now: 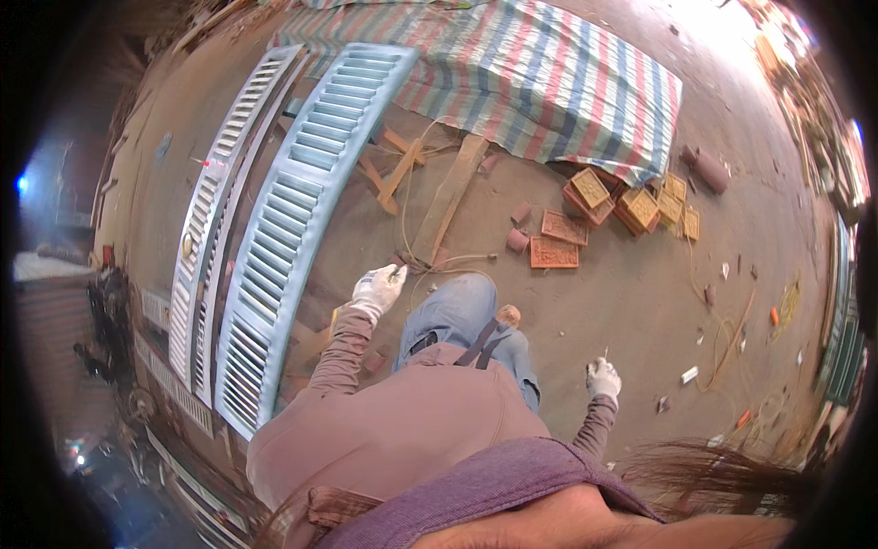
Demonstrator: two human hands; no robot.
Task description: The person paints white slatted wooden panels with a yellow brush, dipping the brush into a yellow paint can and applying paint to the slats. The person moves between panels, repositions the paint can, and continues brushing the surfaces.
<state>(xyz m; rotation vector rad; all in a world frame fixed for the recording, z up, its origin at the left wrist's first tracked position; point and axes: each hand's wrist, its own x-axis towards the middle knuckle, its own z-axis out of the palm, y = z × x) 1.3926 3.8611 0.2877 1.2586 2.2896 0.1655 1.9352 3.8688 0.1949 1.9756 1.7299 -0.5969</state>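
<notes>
My left hand (377, 291), in a white work glove, is in front of me on the left, beside the pale blue louvred shutter (291, 203). Its fingers are curled together at a small dark thing too small to name. Low on the right, my right hand (603, 381) wears a matching glove. Those fingers are closed, and a thin pale stick-like thing (605, 351) pokes up from them. Left of the blue shutter stands a whitish louvred shutter (208, 210), with a narrow frame edge between the two.
A striped tarpaulin (549, 82) covers a long heap ahead. Carved reddish tiles (554, 252) and yellowish ones (671, 203) lie at its corner. A wooden plank (448, 197), a trestle (401, 176) and loose cords are near my legs. Small scraps litter the floor (631, 302) on the right.
</notes>
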